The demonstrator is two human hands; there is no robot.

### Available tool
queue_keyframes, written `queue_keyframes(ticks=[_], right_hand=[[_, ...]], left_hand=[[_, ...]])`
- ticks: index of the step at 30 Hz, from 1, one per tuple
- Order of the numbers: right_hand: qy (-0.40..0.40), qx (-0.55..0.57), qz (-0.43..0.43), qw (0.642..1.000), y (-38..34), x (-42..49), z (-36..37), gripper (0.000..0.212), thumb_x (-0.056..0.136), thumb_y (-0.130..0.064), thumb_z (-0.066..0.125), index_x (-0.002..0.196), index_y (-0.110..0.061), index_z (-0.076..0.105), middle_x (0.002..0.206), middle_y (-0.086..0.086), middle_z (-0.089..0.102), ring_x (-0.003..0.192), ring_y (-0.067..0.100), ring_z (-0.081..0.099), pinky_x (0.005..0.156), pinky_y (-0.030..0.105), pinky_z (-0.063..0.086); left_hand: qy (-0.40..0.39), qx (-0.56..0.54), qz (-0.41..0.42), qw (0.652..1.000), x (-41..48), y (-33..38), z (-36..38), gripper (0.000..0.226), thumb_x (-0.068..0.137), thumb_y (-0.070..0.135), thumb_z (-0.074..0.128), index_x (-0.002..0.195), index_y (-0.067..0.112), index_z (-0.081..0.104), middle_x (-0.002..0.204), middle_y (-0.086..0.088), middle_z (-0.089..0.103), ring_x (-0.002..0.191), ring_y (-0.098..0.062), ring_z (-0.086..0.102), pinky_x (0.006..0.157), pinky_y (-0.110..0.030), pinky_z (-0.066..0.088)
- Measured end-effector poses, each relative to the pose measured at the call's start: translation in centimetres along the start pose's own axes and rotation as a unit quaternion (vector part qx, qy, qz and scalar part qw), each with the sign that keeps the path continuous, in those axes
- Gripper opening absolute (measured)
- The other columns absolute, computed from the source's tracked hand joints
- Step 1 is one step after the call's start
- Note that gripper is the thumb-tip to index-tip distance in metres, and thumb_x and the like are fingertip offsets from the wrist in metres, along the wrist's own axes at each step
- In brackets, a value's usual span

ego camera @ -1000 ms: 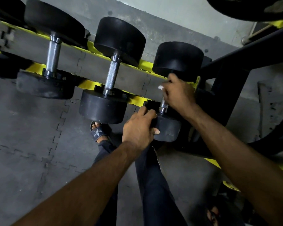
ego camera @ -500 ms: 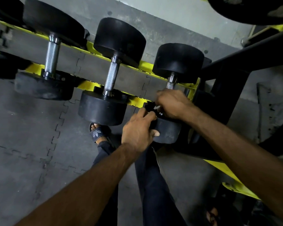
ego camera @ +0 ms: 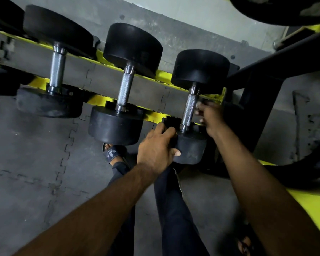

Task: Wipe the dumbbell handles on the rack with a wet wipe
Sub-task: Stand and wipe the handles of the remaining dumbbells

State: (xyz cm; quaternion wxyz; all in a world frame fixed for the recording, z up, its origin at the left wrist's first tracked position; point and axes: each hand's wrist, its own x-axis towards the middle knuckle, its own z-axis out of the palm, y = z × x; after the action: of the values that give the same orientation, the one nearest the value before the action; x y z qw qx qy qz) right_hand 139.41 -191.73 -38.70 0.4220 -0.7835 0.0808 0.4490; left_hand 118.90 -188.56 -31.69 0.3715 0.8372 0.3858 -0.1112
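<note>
Three knurled steel dumbbell handles [ego camera: 125, 89] across yellow rack [ego camera: 153, 116]

Grey floor mats [ego camera: 26, 163], black sandal [ego camera: 113, 153]

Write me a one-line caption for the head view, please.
Left hand grips the near head of the rightmost dumbbell on the rack; the blurred right hand hovers beside its handle.

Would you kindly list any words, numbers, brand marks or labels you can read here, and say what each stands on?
Sandal strap: a pale trefoil-like logo; any lettering below it is too small to read.
Dumbbell ends: no number or label can be read.
Nothing else shows any text.
</note>
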Motion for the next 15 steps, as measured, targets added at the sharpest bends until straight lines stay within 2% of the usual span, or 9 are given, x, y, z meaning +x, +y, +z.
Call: queue_keyframes(ticks=[2, 6, 8, 9, 10, 11, 12, 13, 15], right_hand=[[-0.035, 0.021, 0.082, 0.996, -0.8, 1.0, 0.2, 0.023, 0.095, -0.011, 0.049, 0.077, -0.02, 0.059, 0.057, -0.01, 0.059, 0.054, 0.005, 0.049, 0.042, 0.018, 0.027], [-0.115, 0.031, 0.189, 0.975, -1.2, 2.0, 0.2, 0.027, 0.097, -0.017, 0.035, 0.083, -0.02, 0.058, 0.077, -0.001, 0.059, 0.063, 0.012, 0.054, 0.049, 0.021, 0.039], [-0.116, 0.094, 0.196, 0.969, -1.6, 2.7, 0.3, 0.022, 0.094, -0.017, 0.038, 0.088, -0.016, 0.059, 0.087, 0.003, 0.06, 0.073, 0.018, 0.056, 0.073, 0.028, 0.049], [-0.11, 0.154, 0.193, 0.963, -1.7, 3.3, 0.4, 0.018, 0.089, -0.015, 0.044, 0.093, -0.013, 0.061, 0.093, 0.007, 0.062, 0.081, 0.022, 0.059, 0.091, 0.035, 0.05], [-0.094, 0.204, 0.188, 0.956, -1.7, 3.6, 0.5, 0.02, 0.081, -0.014, 0.049, 0.096, -0.01, 0.062, 0.097, 0.01, 0.064, 0.088, 0.025, 0.061, 0.103, 0.041, 0.045], [-0.08, 0.235, 0.184, 0.951, -1.6, 3.7, 0.6, 0.022, 0.077, -0.013, 0.052, 0.096, -0.009, 0.062, 0.097, 0.011, 0.065, 0.091, 0.027, 0.062, 0.107, 0.042, 0.042], [-0.063, 0.244, 0.176, 0.952, -1.4, 3.5, 0.8, 0.016, 0.081, -0.012, 0.052, 0.093, -0.01, 0.062, 0.093, 0.009, 0.065, 0.088, 0.026, 0.061, 0.103, 0.041, 0.045], [-0.055, 0.249, 0.166, 0.953, -1.2, 3.1, 0.9, 0.01, 0.088, -0.011, 0.052, 0.089, -0.013, 0.062, 0.084, 0.005, 0.066, 0.082, 0.022, 0.061, 0.091, 0.036, 0.049], [-0.022, 0.226, 0.101, 0.969, -0.5, 2.3, 0.9, 0.014, 0.093, -0.013, 0.056, 0.083, -0.019, 0.063, 0.068, -0.007, 0.067, 0.069, 0.011, 0.057, 0.058, 0.023, 0.043]], left_hand=[[0.0, -0.007, -0.001, 1.0, 0.0, 0.0, 0.0, 0.044, 0.077, 0.038, 0.078, 0.111, 0.025, 0.053, 0.112, 0.001, 0.044, 0.104, -0.028, 0.053, 0.075, -0.048, 0.055], [-0.001, -0.01, -0.005, 1.0, 0.1, 0.0, 0.0, 0.045, 0.077, 0.04, 0.08, 0.11, 0.028, 0.051, 0.112, 0.002, 0.044, 0.103, -0.026, 0.054, 0.075, -0.048, 0.056], [0.0, -0.013, -0.003, 1.0, 0.1, -0.1, 0.0, 0.046, 0.076, 0.039, 0.08, 0.109, 0.029, 0.05, 0.112, 0.002, 0.044, 0.102, -0.026, 0.054, 0.074, -0.048, 0.056], [0.0, -0.013, -0.003, 1.0, 0.0, 0.0, 0.0, 0.046, 0.077, 0.039, 0.08, 0.11, 0.029, 0.05, 0.112, 0.003, 0.044, 0.102, -0.026, 0.053, 0.075, -0.048, 0.056], [-0.004, -0.012, -0.006, 1.0, 0.0, 0.0, 0.0, 0.046, 0.077, 0.038, 0.08, 0.112, 0.029, 0.051, 0.112, 0.003, 0.044, 0.103, -0.025, 0.053, 0.076, -0.048, 0.056], [-0.006, -0.01, -0.008, 1.0, 0.0, 0.1, -0.1, 0.046, 0.078, 0.037, 0.079, 0.113, 0.028, 0.052, 0.113, 0.003, 0.044, 0.104, -0.025, 0.052, 0.077, -0.048, 0.055], [-0.006, -0.008, -0.01, 1.0, 0.0, 0.2, -0.2, 0.046, 0.078, 0.037, 0.079, 0.114, 0.027, 0.053, 0.113, 0.002, 0.044, 0.105, -0.026, 0.052, 0.078, -0.048, 0.055], [-0.006, -0.006, -0.011, 1.0, 0.0, 0.2, -0.2, 0.046, 0.078, 0.037, 0.079, 0.114, 0.027, 0.053, 0.113, 0.002, 0.044, 0.105, -0.026, 0.052, 0.078, -0.049, 0.055], [-0.003, -0.007, -0.009, 1.0, 0.0, 0.2, -0.2, 0.045, 0.077, 0.039, 0.078, 0.113, 0.026, 0.053, 0.112, 0.002, 0.043, 0.105, -0.027, 0.052, 0.075, -0.049, 0.055]])
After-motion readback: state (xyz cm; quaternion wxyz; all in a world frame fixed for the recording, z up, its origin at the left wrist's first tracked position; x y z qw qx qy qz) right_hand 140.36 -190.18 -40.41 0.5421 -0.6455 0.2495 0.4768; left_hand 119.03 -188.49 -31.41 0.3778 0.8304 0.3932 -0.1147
